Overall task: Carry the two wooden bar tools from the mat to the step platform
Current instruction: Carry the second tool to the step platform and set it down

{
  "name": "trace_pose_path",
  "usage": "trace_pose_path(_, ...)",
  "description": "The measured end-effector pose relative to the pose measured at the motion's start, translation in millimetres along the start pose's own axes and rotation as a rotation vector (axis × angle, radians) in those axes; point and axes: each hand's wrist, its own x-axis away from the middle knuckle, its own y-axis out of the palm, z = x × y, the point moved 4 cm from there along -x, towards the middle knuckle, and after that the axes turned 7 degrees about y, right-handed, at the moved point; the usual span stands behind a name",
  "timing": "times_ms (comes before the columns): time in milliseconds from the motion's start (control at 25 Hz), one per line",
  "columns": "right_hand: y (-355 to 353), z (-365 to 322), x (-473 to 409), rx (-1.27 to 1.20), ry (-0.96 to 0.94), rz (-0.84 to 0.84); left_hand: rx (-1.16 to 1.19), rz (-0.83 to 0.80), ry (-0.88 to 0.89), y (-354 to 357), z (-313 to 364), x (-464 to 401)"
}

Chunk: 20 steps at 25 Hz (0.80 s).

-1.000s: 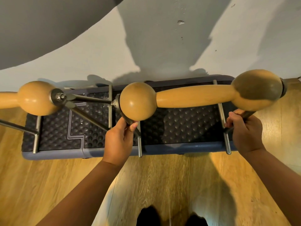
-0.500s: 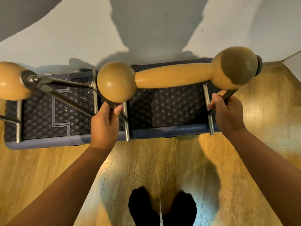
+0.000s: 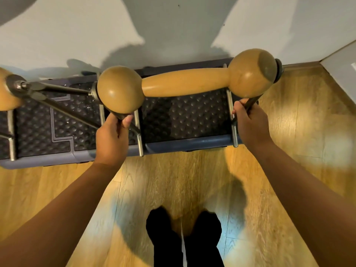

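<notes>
- Honey-coloured wooden bar tool with ball ends on steel legs (image 3: 185, 81) standing on the dark, dimpled step platform (image 3: 185, 116) against the wall.
- Second bar tool (image 3: 7, 89) likewise, at far left.
- Left hand (image 3: 112, 135) and right hand (image 3: 250, 122) wrapped tight around leg struts.
- Probably rigid, fairly heavy; polished wood likely slick, so struts safest to grasp.

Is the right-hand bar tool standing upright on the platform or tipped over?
Upright: the wooden bar lies level above the platform, metal feet flat on it, each hand gripping a leg.
</notes>
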Motion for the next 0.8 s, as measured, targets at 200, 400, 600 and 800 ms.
trace_pose_path(200, 0.6, -4.5, 13.1, 0.065, 0.127, 0.007, -0.107, -0.020, -0.060, -3.5, 4.2, 3.5)
trace_pose_path(400, 1.7, -24.4, 48.0, -0.033, 0.290, -0.074, -0.127, -0.117, -0.098, -13.9, 18.2, 18.3)
trace_pose_path(600, -3.5, -68.8, 99.1, 0.140, 0.507, -0.258, -0.171, -0.134, -0.159, -56.1, 51.3, 34.6)
trace_pose_path(800, -28.4, -196.2, 155.4, 0.299, -0.260, -0.238, -0.232, -0.108, 0.005, -128.7, 123.8, 42.2)
